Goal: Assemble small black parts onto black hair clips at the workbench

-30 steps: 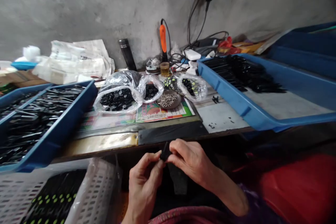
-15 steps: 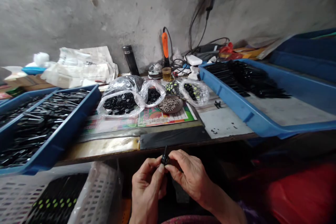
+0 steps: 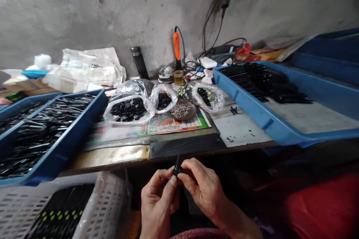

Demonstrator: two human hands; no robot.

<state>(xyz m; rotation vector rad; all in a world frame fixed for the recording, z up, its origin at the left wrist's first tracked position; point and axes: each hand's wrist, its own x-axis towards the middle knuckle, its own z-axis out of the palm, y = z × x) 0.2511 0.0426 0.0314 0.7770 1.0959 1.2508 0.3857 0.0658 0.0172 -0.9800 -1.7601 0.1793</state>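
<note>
A small black part (image 3: 177, 170) with a thin rod pointing up is held between my two hands, just in front of the table edge. My left hand (image 3: 161, 198) is closed on it, thumb and fingertips pinching from the left and below. From the right, the thumb and index finger of my right hand (image 3: 203, 186) pinch at its side. The lower end of the part is hidden by the fingers. Beyond the hands, on the table, are a dish of small metal screws (image 3: 181, 110) and open plastic bags of black round pieces (image 3: 130, 109).
Left, a blue tray (image 3: 60, 149) holds many black metal-shafted pieces; below it stands a white basket (image 3: 108, 201). A blue tray (image 3: 269, 127) with long black pieces is at right. An orange-handled tool (image 3: 176, 46), a black flask (image 3: 139, 62) and cables stand along the wall.
Both hands stay on the black part in nearly the same place. The right fingertips have shifted slightly against it. The view has moved a little.
</note>
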